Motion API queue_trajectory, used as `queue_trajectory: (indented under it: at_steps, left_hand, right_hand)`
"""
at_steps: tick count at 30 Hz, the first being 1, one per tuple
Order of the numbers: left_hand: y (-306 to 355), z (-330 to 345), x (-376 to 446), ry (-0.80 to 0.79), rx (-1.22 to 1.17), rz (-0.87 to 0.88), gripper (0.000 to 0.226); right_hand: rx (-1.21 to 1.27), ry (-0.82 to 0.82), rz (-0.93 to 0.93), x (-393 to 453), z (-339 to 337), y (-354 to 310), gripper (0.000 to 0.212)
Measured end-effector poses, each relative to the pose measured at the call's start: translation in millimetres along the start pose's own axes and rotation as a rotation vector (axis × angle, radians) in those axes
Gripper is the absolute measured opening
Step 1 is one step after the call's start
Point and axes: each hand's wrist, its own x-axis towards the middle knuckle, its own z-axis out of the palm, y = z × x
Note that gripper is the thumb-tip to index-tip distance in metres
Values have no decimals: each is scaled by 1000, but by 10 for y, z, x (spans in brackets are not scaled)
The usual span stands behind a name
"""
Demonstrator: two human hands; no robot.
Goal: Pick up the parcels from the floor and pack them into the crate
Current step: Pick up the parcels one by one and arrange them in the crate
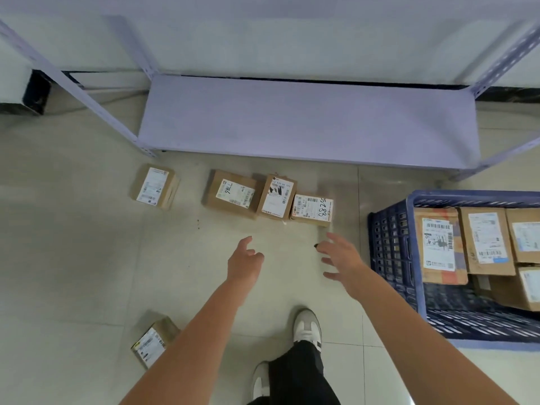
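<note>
Three cardboard parcels lie side by side on the tiled floor: one marked 7786 (230,194), a tilted middle one (277,197) and one marked 5283 (312,210). Another parcel (154,186) lies apart to the left, and one more parcel (152,342) sits near my left forearm. The blue plastic crate (391,247) at the right holds several parcels. My left hand (245,260) hovers over the floor, fingers loosely curled, holding nothing. My right hand (340,255) is spread open just below the 5283 parcel, not touching it.
A pale metal shelf rack (306,121) stands low against the wall behind the parcels, its angled posts at both sides. My feet in white shoes (306,327) stand near the bottom centre. A dark box (36,92) sits at the far left by the wall.
</note>
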Motion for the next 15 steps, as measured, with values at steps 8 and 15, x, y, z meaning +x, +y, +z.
queue_trajectory:
  at_steps: [8, 15]
  left_hand:
    - [270, 343, 590, 16, 25, 14, 55]
    - [-29, 649, 1544, 27, 32, -72, 58]
  right_hand:
    - [-184, 4, -56, 593, 230, -195, 53]
    - [-631, 66, -198, 1674, 548, -392, 52]
